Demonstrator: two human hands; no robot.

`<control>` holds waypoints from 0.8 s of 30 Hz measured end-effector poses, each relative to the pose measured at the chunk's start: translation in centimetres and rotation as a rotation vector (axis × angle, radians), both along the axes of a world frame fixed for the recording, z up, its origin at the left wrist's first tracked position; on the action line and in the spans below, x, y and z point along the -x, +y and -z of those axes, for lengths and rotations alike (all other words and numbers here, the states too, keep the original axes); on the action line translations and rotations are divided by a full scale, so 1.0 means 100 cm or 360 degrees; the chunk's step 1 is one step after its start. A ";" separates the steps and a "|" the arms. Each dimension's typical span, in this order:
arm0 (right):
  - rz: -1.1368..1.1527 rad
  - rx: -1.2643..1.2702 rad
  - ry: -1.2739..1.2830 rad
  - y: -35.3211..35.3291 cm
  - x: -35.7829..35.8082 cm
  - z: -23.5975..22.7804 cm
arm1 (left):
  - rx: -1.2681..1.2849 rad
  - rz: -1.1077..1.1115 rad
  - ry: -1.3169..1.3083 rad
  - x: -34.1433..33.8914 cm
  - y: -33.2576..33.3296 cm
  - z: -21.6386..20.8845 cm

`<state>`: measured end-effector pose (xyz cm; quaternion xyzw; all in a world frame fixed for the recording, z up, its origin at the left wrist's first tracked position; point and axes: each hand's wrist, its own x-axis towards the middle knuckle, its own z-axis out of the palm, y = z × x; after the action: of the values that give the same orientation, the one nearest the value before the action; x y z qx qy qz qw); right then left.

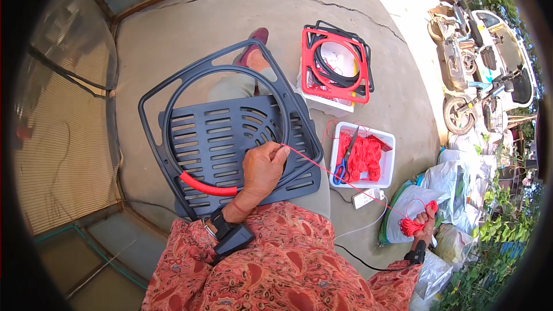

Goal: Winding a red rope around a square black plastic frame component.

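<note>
A black square frame with a round ring inside (169,109) lies on a slotted dark grey plastic board (227,103) across my lap. Red cord is wound tightly around the ring's lower left part, making a red wrapped section (207,186). My left hand (264,167) is closed beside the ring's lower right, pinching the red cord (314,162) between thumb and finger. From there the cord runs taut to my right hand (425,223), stretched far out to the right. That hand is closed around a bundle of red cord (411,227).
On the right, a white bin (364,155) holds red cord and blue-handled scissors (342,167). Behind it, red and black frames (307,66) rest on a white box (322,102). A power strip (367,197), plastic bags (455,181) and parked scooters (461,109) are farther right.
</note>
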<state>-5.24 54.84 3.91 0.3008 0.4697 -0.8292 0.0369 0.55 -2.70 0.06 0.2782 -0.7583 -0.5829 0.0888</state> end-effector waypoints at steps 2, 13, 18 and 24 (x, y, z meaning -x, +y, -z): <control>0.0189 -0.0412 -0.0324 0.007 -0.008 0.024 | -0.0042 0.0019 0.0007 0.001 0.000 0.001; -0.1523 -0.0631 0.0387 -0.367 0.038 -0.050 | -0.0053 0.0027 0.0055 -0.001 -0.001 0.012; -0.2080 -0.1072 0.0494 -0.428 0.026 -0.037 | -0.0278 0.0041 0.0059 0.002 0.001 0.008; -0.1538 -0.0662 0.0429 -0.404 0.020 -0.017 | -0.0614 0.0110 0.0061 0.002 -0.006 -0.013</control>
<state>-7.24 14.44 5.61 -0.0576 0.7092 -0.6385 0.2931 0.32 -3.30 1.35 0.2525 -0.6399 -0.7252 0.0282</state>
